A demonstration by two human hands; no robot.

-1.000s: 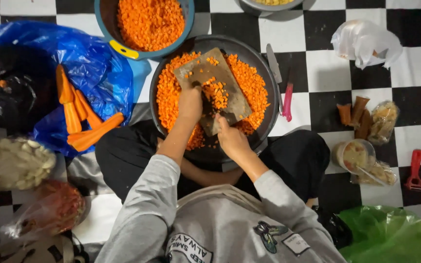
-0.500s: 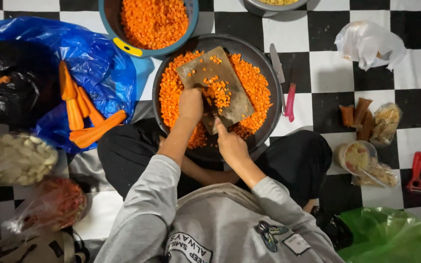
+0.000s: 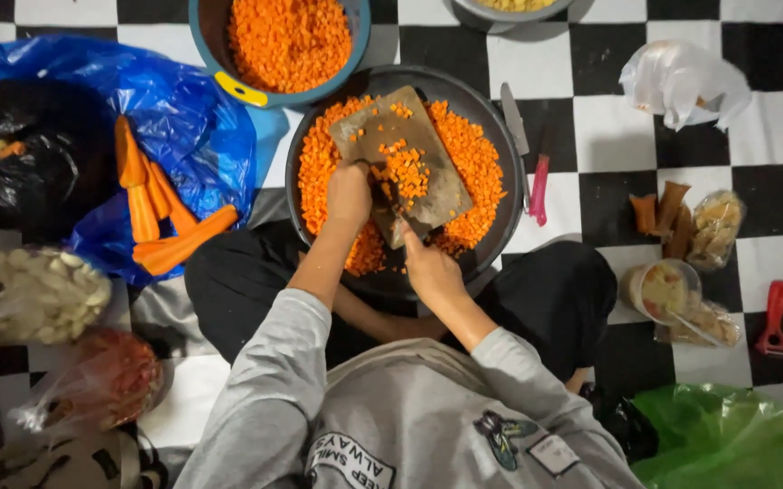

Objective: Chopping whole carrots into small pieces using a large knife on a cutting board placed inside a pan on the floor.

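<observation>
On the wooden cutting board [image 3: 409, 167], over a dark pan [image 3: 500, 226]: diced carrot [image 3: 407, 172], loose and light, best scooped. Left hand [image 3: 349, 195] steadies the board, fingers curled; right hand [image 3: 427, 272] grips a knife handle.

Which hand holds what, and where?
Right hand grips a knife by its handle. Left hand rests on the carrot on the board; its grip cannot be told.

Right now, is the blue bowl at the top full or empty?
Nearly full: the blue bowl holds a heap of diced carrot reaching close to its rim, though the frame cuts off its top.
</observation>
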